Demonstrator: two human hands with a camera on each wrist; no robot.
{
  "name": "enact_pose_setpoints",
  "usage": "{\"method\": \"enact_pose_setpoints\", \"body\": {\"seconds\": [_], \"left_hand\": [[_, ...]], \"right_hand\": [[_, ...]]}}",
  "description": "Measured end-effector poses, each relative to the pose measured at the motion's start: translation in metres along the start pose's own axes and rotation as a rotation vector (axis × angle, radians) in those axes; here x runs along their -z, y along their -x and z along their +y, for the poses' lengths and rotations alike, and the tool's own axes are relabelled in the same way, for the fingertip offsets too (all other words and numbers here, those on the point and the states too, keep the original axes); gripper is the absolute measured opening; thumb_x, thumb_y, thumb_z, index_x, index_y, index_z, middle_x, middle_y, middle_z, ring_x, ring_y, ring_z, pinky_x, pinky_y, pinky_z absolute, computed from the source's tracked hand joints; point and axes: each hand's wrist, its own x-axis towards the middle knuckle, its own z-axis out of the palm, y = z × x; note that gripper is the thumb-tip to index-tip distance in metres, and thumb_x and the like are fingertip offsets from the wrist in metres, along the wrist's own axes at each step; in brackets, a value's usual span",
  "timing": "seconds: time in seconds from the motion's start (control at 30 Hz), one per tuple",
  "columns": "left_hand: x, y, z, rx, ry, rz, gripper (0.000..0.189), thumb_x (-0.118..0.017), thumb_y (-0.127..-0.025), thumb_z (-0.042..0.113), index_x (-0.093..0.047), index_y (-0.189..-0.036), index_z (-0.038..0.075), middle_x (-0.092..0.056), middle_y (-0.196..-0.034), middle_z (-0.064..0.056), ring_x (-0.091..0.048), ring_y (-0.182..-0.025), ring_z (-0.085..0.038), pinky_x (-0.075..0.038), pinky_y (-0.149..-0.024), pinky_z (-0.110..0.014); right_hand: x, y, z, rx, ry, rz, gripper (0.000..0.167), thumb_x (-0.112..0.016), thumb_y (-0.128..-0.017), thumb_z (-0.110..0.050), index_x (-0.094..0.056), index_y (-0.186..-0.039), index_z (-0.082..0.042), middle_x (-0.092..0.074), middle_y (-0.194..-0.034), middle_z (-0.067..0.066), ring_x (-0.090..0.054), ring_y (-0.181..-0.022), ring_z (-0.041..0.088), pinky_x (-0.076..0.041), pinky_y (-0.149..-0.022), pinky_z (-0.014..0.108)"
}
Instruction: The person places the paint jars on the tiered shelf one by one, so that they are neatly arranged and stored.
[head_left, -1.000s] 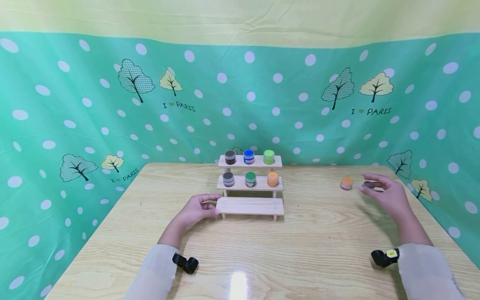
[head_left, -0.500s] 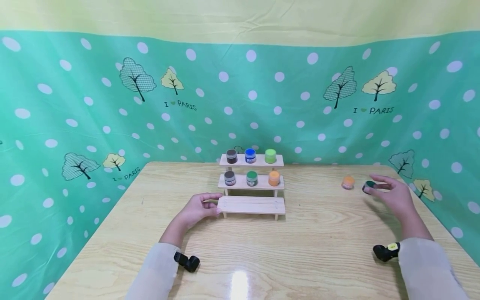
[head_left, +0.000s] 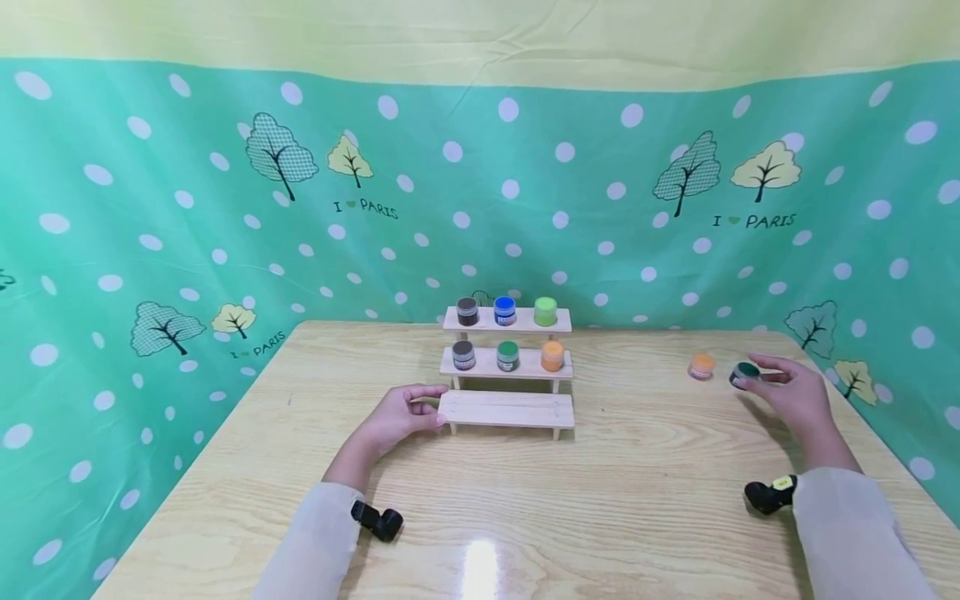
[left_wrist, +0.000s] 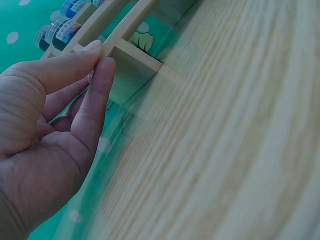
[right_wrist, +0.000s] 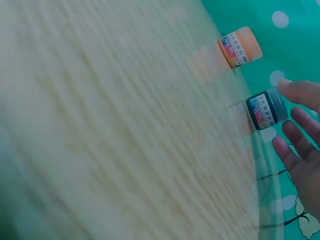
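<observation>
In the head view my left hand [head_left: 405, 415] pinches the left end of the lowest step of a small three-tier wooden stand [head_left: 506, 408]. The left wrist view shows thumb and fingertips [left_wrist: 102, 75] at that wooden end. At the right, my right hand [head_left: 797, 396] has thumb and index finger about a small paint jar with a dark green lid [head_left: 745, 375]. The right wrist view shows this jar [right_wrist: 262, 111] upright on the table, the thumb at its lid and the other fingers spread loosely. An orange paint jar [head_left: 701, 366] stands just left of it.
On the stand's top tier are a black jar [head_left: 467, 312], a blue jar [head_left: 505, 311] and a light green jar [head_left: 545, 312]. The middle tier bears a dark grey jar [head_left: 463, 356], a green jar [head_left: 507, 356] and an orange jar [head_left: 552, 356]. A polka-dot curtain [head_left: 420, 267] hangs behind the table [head_left: 600, 500].
My right hand has drawn back slightly and its fingers have come round the dark green jar, which now shows more fully. My left hand stays at the stand. The head view has shifted slightly.
</observation>
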Motion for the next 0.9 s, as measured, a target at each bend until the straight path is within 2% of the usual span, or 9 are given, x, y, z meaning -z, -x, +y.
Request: {"method": "enact_pose_setpoints", "body": {"seconds": [0.13,0.3,0.5,0.67,0.8,0.9], "left_hand": [[0.0,-0.001,-0.001,0.004,-0.003,0.009,0.056,-0.073,-0.083,-0.004,-0.053,-0.136,-0.003,-0.065,-0.097,-0.014,-0.065,-0.083,-0.02,-0.059,-0.079,-0.033],[0.001,-0.001,-0.002,-0.002,-0.01,0.009,0.057,-0.074,-0.083,-0.004,-0.053,-0.136,-0.003,-0.065,-0.099,-0.015,-0.065,-0.084,-0.019,-0.059,-0.079,-0.033],[0.001,-0.001,-0.002,-0.009,-0.015,-0.001,0.058,-0.074,-0.083,-0.002,-0.052,-0.136,-0.004,-0.065,-0.096,-0.014,-0.065,-0.083,-0.019,-0.059,-0.079,-0.032],[0.002,-0.002,-0.003,-0.017,-0.015,-0.014,0.058,-0.074,-0.083,-0.002,-0.051,-0.137,-0.005,-0.065,-0.095,-0.013,-0.065,-0.083,-0.018,-0.059,-0.079,-0.032],[0.003,-0.002,-0.003,-0.02,-0.018,-0.025,0.058,-0.073,-0.084,-0.001,-0.05,-0.137,-0.006,-0.065,-0.096,-0.014,-0.065,-0.083,-0.018,-0.059,-0.079,-0.032],[0.002,-0.002,-0.003,-0.018,-0.016,-0.023,0.058,-0.073,-0.085,-0.002,-0.05,-0.137,-0.006,-0.065,-0.096,-0.014,-0.064,-0.083,-0.018,-0.059,-0.079,-0.031]], "right_hand": [[-0.004,-0.008,0.007,0.003,0.027,0.01,0.066,-0.071,-0.091,-0.029,-0.043,-0.145,-0.004,-0.043,-0.139,0.028,-0.046,-0.117,0.041,-0.044,-0.065,0.015],[-0.006,-0.015,0.017,0.007,0.034,-0.01,0.065,-0.072,-0.09,-0.02,-0.043,-0.144,0.0,-0.044,-0.137,0.031,-0.049,-0.114,0.04,-0.045,-0.063,0.009],[-0.004,-0.018,0.018,0.0,0.031,-0.032,0.066,-0.074,-0.088,-0.021,-0.044,-0.144,-0.001,-0.043,-0.138,0.032,-0.047,-0.115,0.042,-0.045,-0.063,0.01],[-0.007,-0.02,0.019,0.018,0.058,-0.008,0.059,-0.07,-0.092,-0.022,-0.047,-0.142,-0.001,-0.047,-0.135,0.029,-0.049,-0.11,0.037,-0.046,-0.067,0.015],[-0.007,-0.02,0.019,0.029,0.072,0.005,0.057,-0.068,-0.093,-0.023,-0.048,-0.142,-0.001,-0.047,-0.136,0.028,-0.05,-0.11,0.037,-0.046,-0.072,0.022],[-0.007,-0.018,0.018,0.03,0.072,0.009,0.058,-0.068,-0.093,-0.026,-0.048,-0.141,-0.002,-0.046,-0.138,0.029,-0.049,-0.111,0.037,-0.045,-0.073,0.022]]}}
